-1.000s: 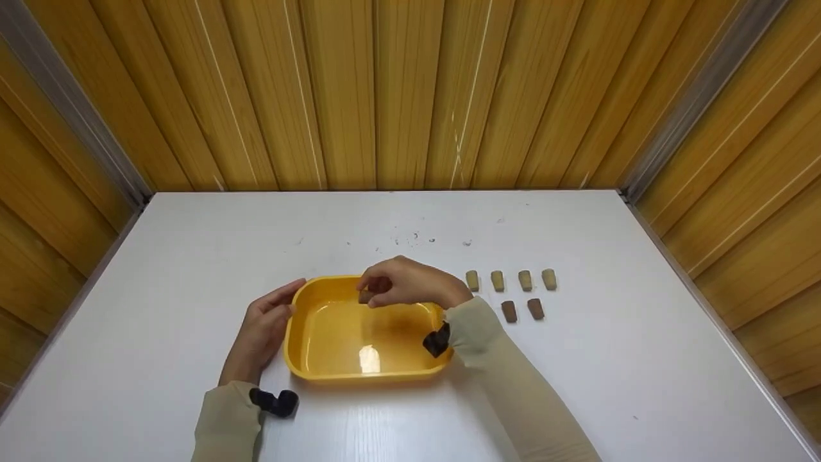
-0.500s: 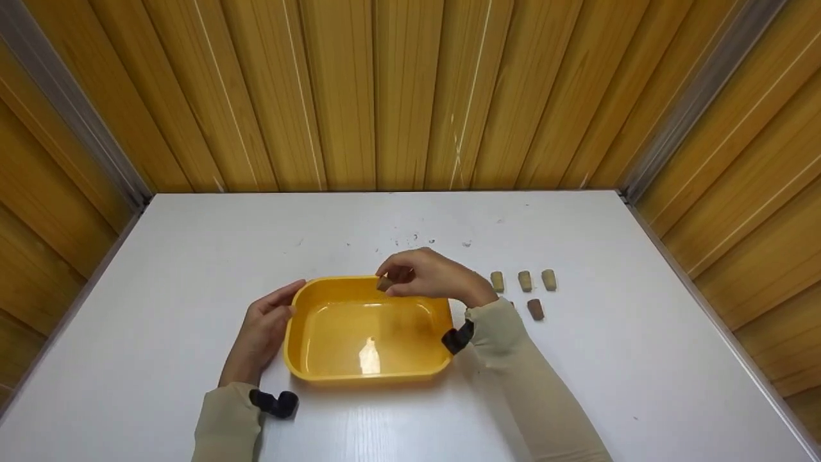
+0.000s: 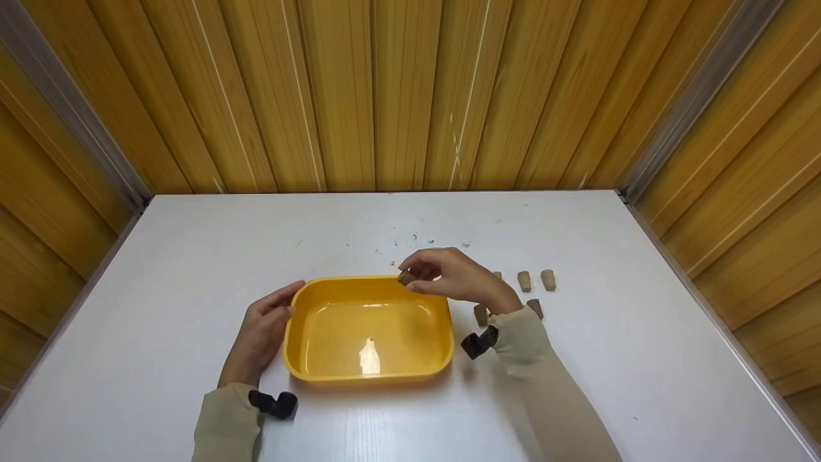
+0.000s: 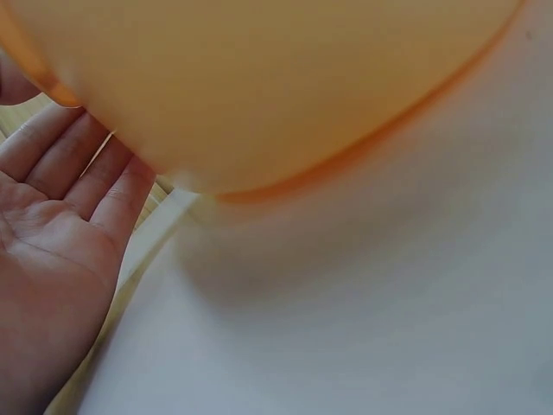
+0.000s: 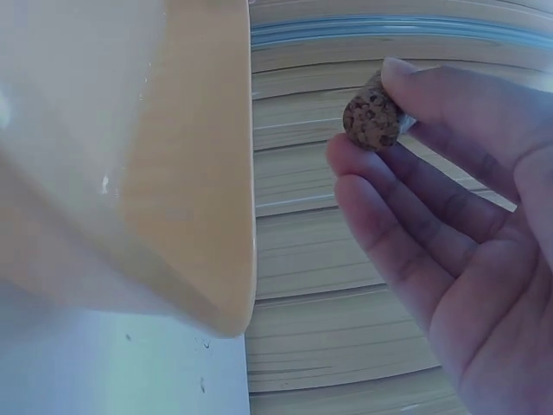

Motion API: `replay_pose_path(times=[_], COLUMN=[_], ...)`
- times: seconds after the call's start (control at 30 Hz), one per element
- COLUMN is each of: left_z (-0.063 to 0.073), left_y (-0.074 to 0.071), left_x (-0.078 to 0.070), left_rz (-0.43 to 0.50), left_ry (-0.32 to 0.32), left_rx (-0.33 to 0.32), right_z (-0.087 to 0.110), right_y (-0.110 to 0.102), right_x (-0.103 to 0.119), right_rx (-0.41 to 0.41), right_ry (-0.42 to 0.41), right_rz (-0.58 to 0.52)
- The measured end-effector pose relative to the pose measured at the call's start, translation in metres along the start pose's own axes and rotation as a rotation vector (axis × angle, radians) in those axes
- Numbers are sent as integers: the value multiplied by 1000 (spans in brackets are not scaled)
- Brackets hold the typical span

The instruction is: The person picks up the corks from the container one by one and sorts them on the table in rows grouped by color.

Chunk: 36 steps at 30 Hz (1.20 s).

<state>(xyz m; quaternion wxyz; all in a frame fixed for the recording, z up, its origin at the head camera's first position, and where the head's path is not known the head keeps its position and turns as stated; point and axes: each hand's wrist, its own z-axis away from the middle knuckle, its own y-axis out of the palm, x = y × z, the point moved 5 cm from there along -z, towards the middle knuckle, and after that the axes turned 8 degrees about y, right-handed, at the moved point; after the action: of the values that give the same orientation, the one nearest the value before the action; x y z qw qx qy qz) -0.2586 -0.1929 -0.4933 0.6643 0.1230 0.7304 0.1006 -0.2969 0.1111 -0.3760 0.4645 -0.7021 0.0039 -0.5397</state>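
Note:
My right hand (image 3: 454, 277) pinches a brown cork stopper (image 3: 406, 277) between thumb and fingers, above the back rim of a yellow plastic basin (image 3: 369, 380). In the right wrist view, the cork's speckled round end (image 5: 371, 121) faces the camera, and the basin wall (image 5: 212, 173) stands off to the left. My left hand (image 3: 260, 330) rests at the basin's left side. Seen from the left wrist, its fingers (image 4: 108, 194) reach straight along the outer wall, palm toward the camera. Nothing lies inside the basin.
Right of the basin, pale corks (image 3: 524, 281) stand in a row on the white table (image 3: 641, 359). Brown corks (image 3: 480, 314) form a nearer row, partly covered by my right wrist and sleeve. Wood-patterned panels (image 3: 410, 96) enclose the table behind and at both sides.
My right hand has moved right with the cork, from over the basin to its back rim. Its wrist now covers some corks and uncovers a brown one. The left hand stays put.

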Motion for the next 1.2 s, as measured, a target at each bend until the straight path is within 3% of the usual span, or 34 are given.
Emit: replay_pose_path(times=[0.37,0.73,1.2], left_z=[1,0,-1], left_y=[0,0,0], left_x=[1,1,2], left_rz=[8,-25,-15], left_ry=[-27,-31,-39], left_rx=[-14,-3,-4], right_z=[21,45,82], right_y=[-6,-17,-29], right_x=[-17,-49,-88], right_rx=[-155,-343,-427], right_ry=[35,212,357], right_rz=[4,-89,-87])
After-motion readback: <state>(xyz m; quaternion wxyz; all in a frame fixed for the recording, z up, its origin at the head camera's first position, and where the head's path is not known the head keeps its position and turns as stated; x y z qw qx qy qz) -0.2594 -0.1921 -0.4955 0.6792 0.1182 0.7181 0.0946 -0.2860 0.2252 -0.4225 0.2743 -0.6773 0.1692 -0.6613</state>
